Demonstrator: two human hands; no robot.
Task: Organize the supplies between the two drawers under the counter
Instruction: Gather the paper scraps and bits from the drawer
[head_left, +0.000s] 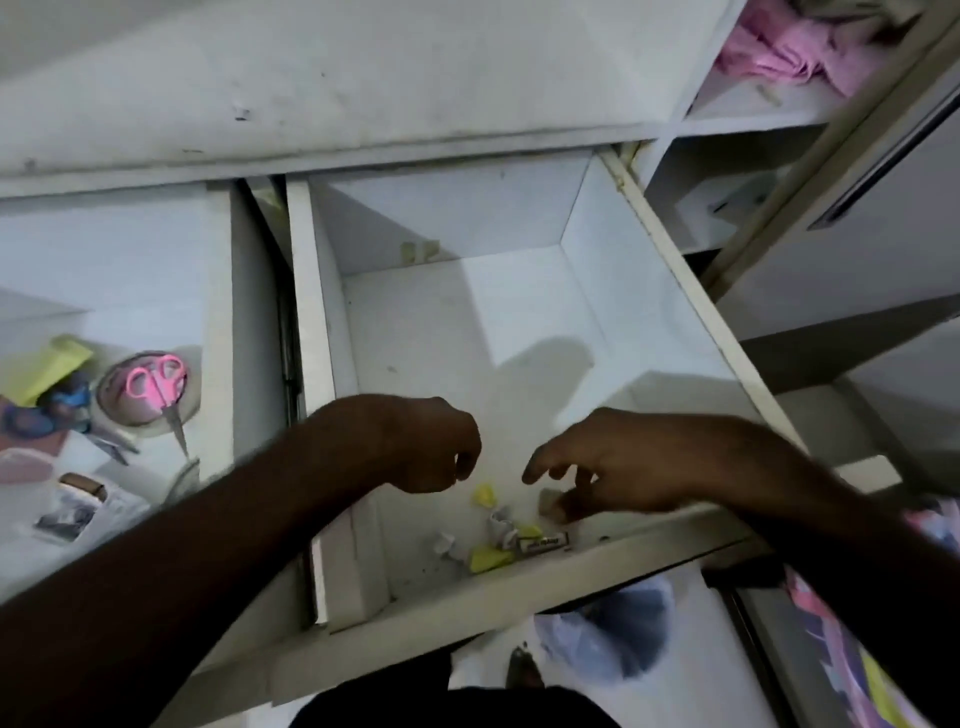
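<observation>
Left hand hanging over the floor of the right-hand white open drawer, fingers curled loosely inward, nothing visibly held. Right hand low near that drawer's front edge, index finger stretched toward the left hand, thumb and another finger pinching a small grey-brown lump. Just below and between both hands, by the front wall: crumpled yellow paper scraps, crumpled white paper bits and a small white printed label. Left-hand white drawer alongside, holding pink-handled scissors lying across a roll of clear tape, yellow folded paper near its left edge, blue-handled scissors. Pink cloth on a shelf at the upper right.
</observation>
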